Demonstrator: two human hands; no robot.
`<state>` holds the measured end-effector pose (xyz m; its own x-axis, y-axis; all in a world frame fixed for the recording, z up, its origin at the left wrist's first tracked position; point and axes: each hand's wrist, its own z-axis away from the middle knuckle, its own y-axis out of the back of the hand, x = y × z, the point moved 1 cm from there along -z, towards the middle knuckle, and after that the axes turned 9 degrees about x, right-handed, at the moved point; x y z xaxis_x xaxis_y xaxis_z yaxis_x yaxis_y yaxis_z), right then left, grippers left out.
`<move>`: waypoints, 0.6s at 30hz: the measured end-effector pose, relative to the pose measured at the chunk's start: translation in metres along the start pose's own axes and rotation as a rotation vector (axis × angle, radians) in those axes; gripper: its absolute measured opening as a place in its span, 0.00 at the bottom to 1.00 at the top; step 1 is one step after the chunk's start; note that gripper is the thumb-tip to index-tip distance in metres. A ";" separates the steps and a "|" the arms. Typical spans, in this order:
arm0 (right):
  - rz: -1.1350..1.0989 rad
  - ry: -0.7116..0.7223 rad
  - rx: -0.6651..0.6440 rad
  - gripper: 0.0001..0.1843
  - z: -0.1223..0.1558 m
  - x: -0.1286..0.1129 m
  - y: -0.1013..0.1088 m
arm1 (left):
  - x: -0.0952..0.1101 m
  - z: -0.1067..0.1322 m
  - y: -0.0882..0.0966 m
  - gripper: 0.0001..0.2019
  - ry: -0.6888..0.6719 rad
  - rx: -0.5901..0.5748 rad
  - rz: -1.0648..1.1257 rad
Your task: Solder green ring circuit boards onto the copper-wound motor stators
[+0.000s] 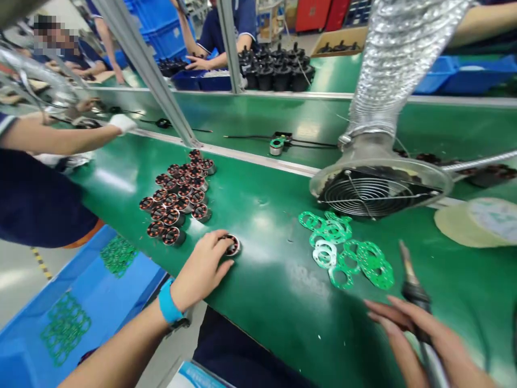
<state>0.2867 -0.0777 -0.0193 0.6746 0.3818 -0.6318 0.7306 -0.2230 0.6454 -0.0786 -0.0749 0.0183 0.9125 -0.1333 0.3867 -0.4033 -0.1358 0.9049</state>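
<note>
My left hand (202,268), with a blue band on the wrist, is closed round a small round copper-wound stator (233,245) on the green bench. A cluster of several like stators (177,198) stands just beyond it to the left. My right hand (407,328) at the lower right grips a soldering iron (411,279), tip pointing up and away. Between the hands lies a pile of green ring-shaped circuit boards (347,250).
A fume extractor with a wire grille (375,188) and silver hose (398,59) hangs over the bench at right. A tape roll (479,221) lies far right. A blue bin (81,302) with green rings sits below left. A co-worker's arm (60,137) reaches in at left; others work behind.
</note>
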 end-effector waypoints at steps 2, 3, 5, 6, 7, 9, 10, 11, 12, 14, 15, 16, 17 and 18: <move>0.034 0.024 0.001 0.16 -0.011 -0.025 -0.010 | 0.019 -0.001 -0.007 0.17 -0.002 -0.124 0.186; 0.025 0.016 0.014 0.15 -0.015 -0.036 -0.015 | 0.028 -0.002 -0.009 0.20 0.016 -0.203 0.292; -0.001 0.009 -0.014 0.13 -0.019 -0.053 -0.026 | 0.041 -0.006 -0.011 0.23 0.070 -0.374 0.496; -0.012 -0.006 -0.029 0.13 -0.019 -0.059 -0.031 | 0.046 -0.009 -0.011 0.23 0.091 -0.447 0.563; -0.024 -0.026 -0.036 0.12 -0.018 -0.063 -0.035 | 0.049 -0.012 -0.011 0.22 0.097 -0.492 0.591; -0.037 -0.080 -0.044 0.14 -0.014 -0.068 -0.043 | 0.052 -0.022 -0.013 0.21 0.037 -0.508 0.547; -0.026 -0.107 -0.049 0.15 -0.012 -0.069 -0.046 | 0.053 -0.028 -0.016 0.22 -0.019 -0.489 0.503; -0.002 -0.126 -0.056 0.17 -0.011 -0.070 -0.049 | 0.054 -0.034 -0.021 0.24 -0.086 -0.464 0.465; 0.030 -0.134 -0.063 0.17 -0.010 -0.071 -0.052 | 0.055 -0.040 -0.026 0.26 -0.155 -0.448 0.439; 0.082 -0.126 -0.071 0.15 -0.011 -0.071 -0.056 | 0.058 -0.051 -0.039 0.28 -0.282 -0.457 0.421; 0.087 -0.118 -0.074 0.14 -0.013 -0.070 -0.057 | 0.060 -0.055 -0.046 0.26 -0.337 -0.469 0.420; 0.080 -0.111 -0.079 0.14 -0.015 -0.070 -0.057 | 0.062 -0.058 -0.051 0.23 -0.384 -0.476 0.424; 0.071 -0.107 -0.081 0.14 -0.017 -0.068 -0.056 | 0.064 -0.060 -0.056 0.19 -0.420 -0.475 0.435; 0.063 -0.107 -0.077 0.14 -0.020 -0.067 -0.055 | 0.066 -0.062 -0.059 0.16 -0.443 -0.468 0.454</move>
<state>0.1995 -0.0734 -0.0040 0.7294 0.2705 -0.6283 0.6788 -0.1725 0.7137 0.0093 -0.0148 0.0008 0.5134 -0.4688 0.7188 -0.5699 0.4400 0.6940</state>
